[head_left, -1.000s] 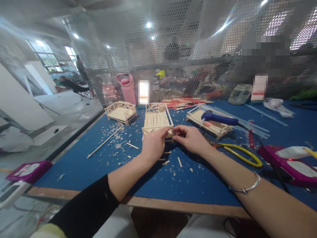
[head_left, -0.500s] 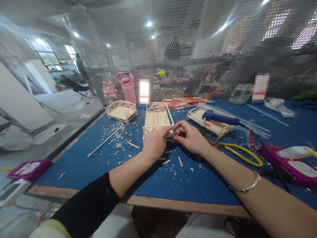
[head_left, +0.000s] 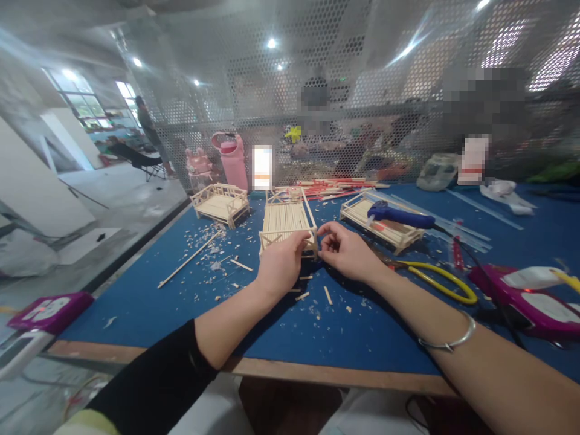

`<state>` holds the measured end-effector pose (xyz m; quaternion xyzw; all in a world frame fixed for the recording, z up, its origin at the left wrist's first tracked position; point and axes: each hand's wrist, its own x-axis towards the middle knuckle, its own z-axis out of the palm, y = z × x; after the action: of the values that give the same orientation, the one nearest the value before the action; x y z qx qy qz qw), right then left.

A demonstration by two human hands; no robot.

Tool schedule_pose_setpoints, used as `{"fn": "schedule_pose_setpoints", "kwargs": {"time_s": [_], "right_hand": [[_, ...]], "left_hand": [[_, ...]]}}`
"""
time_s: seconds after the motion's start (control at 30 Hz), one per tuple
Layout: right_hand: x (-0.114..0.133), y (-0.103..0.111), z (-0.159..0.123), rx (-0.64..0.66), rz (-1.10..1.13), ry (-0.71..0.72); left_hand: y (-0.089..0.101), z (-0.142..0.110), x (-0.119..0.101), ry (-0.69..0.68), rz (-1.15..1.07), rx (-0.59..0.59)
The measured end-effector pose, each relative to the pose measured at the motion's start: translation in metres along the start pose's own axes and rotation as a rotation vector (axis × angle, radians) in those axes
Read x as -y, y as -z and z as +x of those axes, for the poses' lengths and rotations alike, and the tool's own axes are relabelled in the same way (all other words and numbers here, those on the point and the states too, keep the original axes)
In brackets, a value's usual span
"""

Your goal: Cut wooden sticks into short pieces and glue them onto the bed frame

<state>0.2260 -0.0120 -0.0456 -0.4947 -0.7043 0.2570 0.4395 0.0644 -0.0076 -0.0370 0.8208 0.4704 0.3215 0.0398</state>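
A small model bed (head_left: pixel 283 216) made of pale wooden sticks stands in front of me, slatted on top and railed at its ends. My left hand (head_left: pixel 281 263) is closed on its near end, the thumb pointing toward the near right corner. That hand hides part of the near rail. Close to the same corner post, my right hand (head_left: pixel 347 251) has its index finger and thumb curved and apart. Whether those tips touch the post is hard to tell.
Similar stick models stand left (head_left: pixel 221 205) and right (head_left: pixel 383 220), a blue glue gun (head_left: pixel 399 215) lying over the right one. Yellow-handled pliers (head_left: pixel 441 281), a long stick (head_left: pixel 190 260) and scraps lie on the blue table (head_left: pixel 172 320). Red-and-pale sticks (head_left: pixel 335 187) are piled behind.
My right index finger and thumb have parted a little and drawn slightly off the corner post. My left hand stays on the model bed, which keeps its place.
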Motion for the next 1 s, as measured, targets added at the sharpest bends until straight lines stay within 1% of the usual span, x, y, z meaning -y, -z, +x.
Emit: {"fn": "schedule_pose_setpoints", "kwargs": {"time_s": [0.3, 0.5, 1.0], "right_hand": [[0.0022, -0.0022, 0.0009, -0.009, -0.053, 0.001], [0.0011, -0.0019, 0.0015, -0.042, -0.076, 0.013], [0.0019, -0.002, 0.0011, -0.047, -0.092, 0.035]], "left_hand": [[-0.005, 0.0024, 0.0016, -0.032, -0.144, -0.115], [-0.0078, 0.0023, 0.0037, -0.034, -0.205, -0.131], [-0.0089, 0.0005, 0.0034, -0.008, -0.192, -0.17]]}}
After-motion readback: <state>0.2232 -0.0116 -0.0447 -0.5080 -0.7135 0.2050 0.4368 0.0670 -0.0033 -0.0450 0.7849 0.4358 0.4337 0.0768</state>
